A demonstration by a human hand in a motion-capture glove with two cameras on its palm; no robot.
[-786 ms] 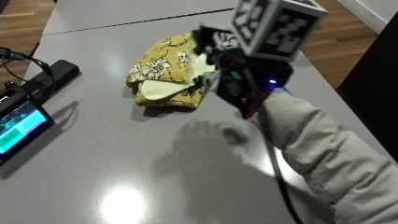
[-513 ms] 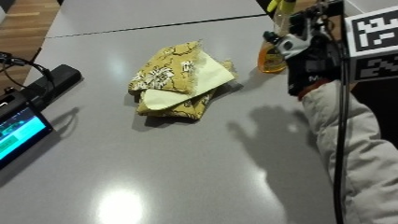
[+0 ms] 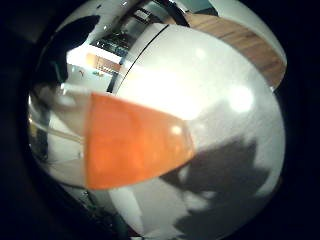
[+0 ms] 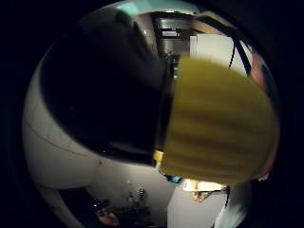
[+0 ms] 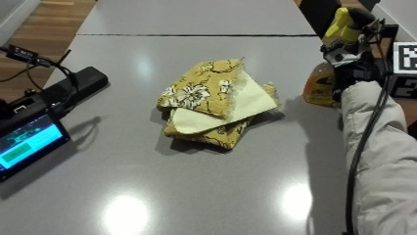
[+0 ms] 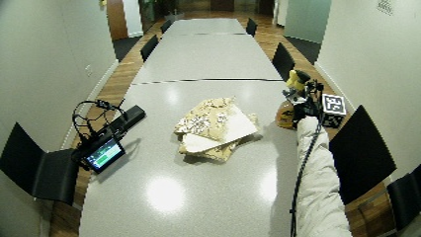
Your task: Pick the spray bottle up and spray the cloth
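Finds the gloved right hand (image 5: pixel 357 68) at the spray bottle (image 5: pixel 320 88), which stands upright near the right edge of the table (image 5: pixel 196 196), well apart from the cloth (image 5: pixel 215 105). Marks a clear shift from under a second ago: then hanging over the cloth at mid-table, half a second ago already nearing the bottle, now pressed in behind it with the sleeve trailing back along the table edge. Allows for a moved outside camera too, so reads no shift into the cloth or the bottle themselves. Fills the little-finger palm view with the orange belly of the bottle (image 3: pixel 135 145) and the thumb-side palm view with its ribbed yellow spray head (image 4: pixel 218 128), so puts the palm very close. Cannot tell whether the hand holds the bottle yet or only rests beside it. Judges the reach as finished and the pick-up as the step in hand, with lifting, aiming at the cloth and spraying all to come. Leaves the folded yellow flowered cloth lying untouched, pale lining showing. Makes out no brand or wording on the bottle. Sees a lit screen (image 5: pixel 26 142) at the left edge, its teal display too small to read.
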